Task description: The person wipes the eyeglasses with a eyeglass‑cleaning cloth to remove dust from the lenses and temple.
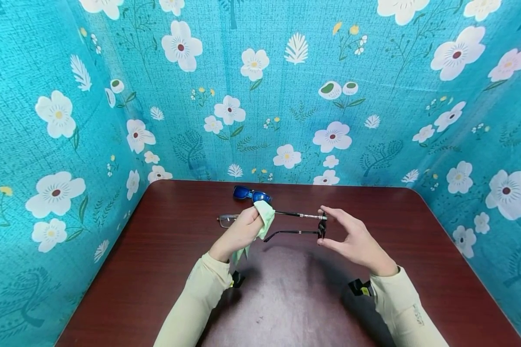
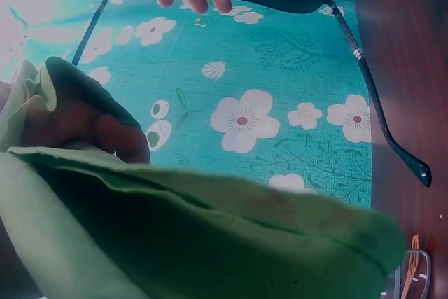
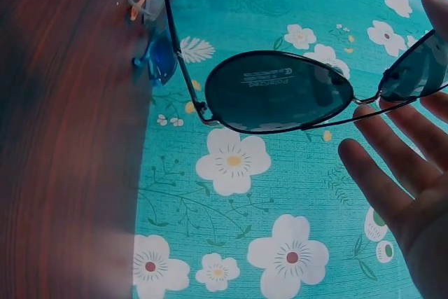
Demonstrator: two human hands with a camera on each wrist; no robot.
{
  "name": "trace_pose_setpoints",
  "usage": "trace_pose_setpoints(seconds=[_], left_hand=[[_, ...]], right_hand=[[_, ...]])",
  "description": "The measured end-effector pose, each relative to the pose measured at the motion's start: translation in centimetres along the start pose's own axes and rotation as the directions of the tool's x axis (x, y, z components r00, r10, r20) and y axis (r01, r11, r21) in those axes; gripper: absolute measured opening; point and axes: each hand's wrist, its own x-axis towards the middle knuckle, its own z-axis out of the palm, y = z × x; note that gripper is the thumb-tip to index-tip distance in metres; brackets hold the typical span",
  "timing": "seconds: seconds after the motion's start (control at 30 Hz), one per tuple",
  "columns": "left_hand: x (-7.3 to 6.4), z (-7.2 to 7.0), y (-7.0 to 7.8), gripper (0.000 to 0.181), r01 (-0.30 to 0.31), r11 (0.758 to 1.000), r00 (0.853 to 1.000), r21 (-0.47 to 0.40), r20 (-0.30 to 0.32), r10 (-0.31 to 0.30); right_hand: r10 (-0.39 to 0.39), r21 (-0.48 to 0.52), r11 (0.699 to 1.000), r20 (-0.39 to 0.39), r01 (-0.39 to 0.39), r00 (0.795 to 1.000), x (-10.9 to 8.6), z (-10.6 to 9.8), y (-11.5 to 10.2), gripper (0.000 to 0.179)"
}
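Observation:
My right hand (image 1: pixel 356 239) holds a pair of dark sunglasses (image 3: pixel 280 96) by the lens front, thumb on one edge and fingers on the other. The lenses face sideways and both temples stretch toward my left hand (image 1: pixel 240 231). In that hand I grip a pale green cloth (image 1: pixel 267 218), whose folds hang below the fingers. One temple runs up to the cloth, and its tip is hidden there. The other temple (image 2: pixel 378 106) hangs free with its curved tip showing. Small pale print marks one lens in the right wrist view.
Blue-lensed sunglasses (image 1: pixel 252 194) lie toward the back of the dark red table (image 1: pixel 165 241). Clear eyeglasses (image 1: pixel 227 220) rest just left of my left hand, partly covered by it. A turquoise floral cloth (image 1: pixel 252 115) walls the table's back and sides.

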Motion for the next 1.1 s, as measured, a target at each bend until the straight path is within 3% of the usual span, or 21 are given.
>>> trace_pose_setpoints(seconds=[0.47,0.77,0.93,1.1], left_hand=[[-0.3,0.1,0.6,0.025,0.015,1.000,1.000,0.003,0.026,-0.015],[-0.4,0.1,0.5,0.026,0.031,0.998,0.999,0.052,0.013,-0.032],[-0.1,-0.4,-1.9,0.028,0.051,0.997,0.998,0.061,0.018,-0.053],[-0.2,-1.1,-3.9,0.026,0.069,0.996,0.998,0.059,-0.006,-0.069]], right_hand=[[-0.086,-0.033,0.996,-0.005,0.086,0.996,-0.2,0.0,-0.3,0.085],[-0.197,-0.042,0.980,-0.043,0.196,0.979,0.0,-0.2,-0.6,0.063],[-0.273,-0.045,0.962,-0.103,0.270,0.957,0.2,-0.3,-0.5,0.056],[-0.270,-0.002,0.962,-0.159,0.273,0.950,0.1,-0.6,-0.3,0.056]])
